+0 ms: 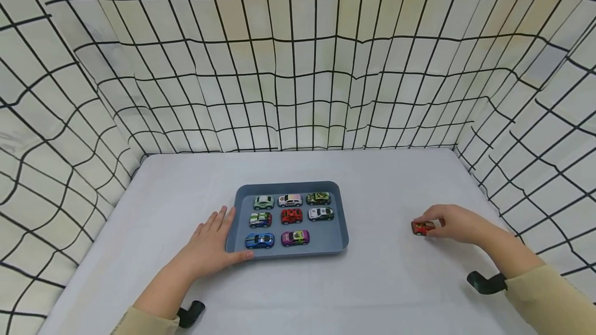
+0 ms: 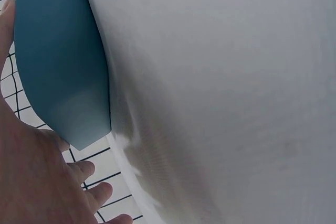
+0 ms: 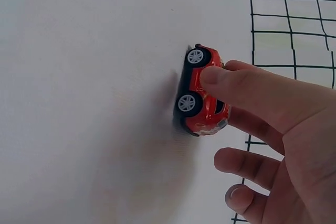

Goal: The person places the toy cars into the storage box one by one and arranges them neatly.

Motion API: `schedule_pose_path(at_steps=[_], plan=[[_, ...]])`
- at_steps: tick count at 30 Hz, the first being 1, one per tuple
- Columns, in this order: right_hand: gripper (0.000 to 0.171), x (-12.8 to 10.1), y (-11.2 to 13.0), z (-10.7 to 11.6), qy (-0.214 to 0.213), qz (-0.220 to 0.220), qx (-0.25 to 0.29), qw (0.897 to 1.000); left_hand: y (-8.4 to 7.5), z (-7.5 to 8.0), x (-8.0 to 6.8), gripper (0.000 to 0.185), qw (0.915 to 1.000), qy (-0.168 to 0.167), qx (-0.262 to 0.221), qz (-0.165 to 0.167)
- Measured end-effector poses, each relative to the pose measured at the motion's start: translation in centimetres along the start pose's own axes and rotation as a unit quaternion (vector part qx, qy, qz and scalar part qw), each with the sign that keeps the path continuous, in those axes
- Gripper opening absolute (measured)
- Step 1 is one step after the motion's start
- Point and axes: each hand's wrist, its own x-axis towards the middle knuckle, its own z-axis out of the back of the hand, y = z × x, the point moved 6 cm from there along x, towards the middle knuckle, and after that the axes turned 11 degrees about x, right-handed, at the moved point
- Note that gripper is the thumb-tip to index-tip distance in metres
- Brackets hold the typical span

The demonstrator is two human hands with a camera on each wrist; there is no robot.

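My right hand [image 1: 453,223] pinches a red toy car [image 1: 422,228] between thumb and fingers, low at the white table on the right. In the right wrist view the red toy car [image 3: 205,93] shows its side and two wheels, with the thumb on its flank. A blue-grey tray [image 1: 321,248] lies mid-table, holding several toy cars. Against the tray's left side rests my left hand [image 1: 207,247], fingers straight and spread, thumb along the front left corner. The left wrist view shows the tray's outer wall [image 2: 63,61] close beside the hand [image 2: 31,177].
Inside the tray stand cars such as a blue one [image 1: 259,241], a purple one [image 1: 295,237] and another red one [image 1: 291,216]. Black netting [image 1: 302,71] over pale walls encloses the white table [image 1: 372,283] at the back and both sides.
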Motion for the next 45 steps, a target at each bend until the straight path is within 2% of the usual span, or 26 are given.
schedule_pose_path(at_steps=[6,14,24,33,45], plan=[[0.034,-0.1,0.3,-0.2,-0.003,0.016,-0.003,1.0,0.0,-0.1,0.1,0.127,1.0,0.003,0.0,0.0],[0.033,0.3,0.2,-0.1,-0.016,0.016,-0.017,1.0,0.1,0.0,0.2,0.125,1.0,0.007,0.0,-0.002],[0.034,0.9,1.5,0.3,-0.027,0.04,-0.004,0.999,0.0,-0.1,0.1,0.126,1.0,0.007,-0.001,-0.002],[0.034,2.3,3.7,0.6,-0.036,0.058,0.018,0.998,-0.2,0.3,-0.2,0.125,1.0,0.004,-0.001,-0.002],[0.035,5.6,8.7,-0.5,-0.021,0.094,0.031,0.995,-0.2,0.1,-0.1,0.127,1.0,0.005,-0.006,0.003]])
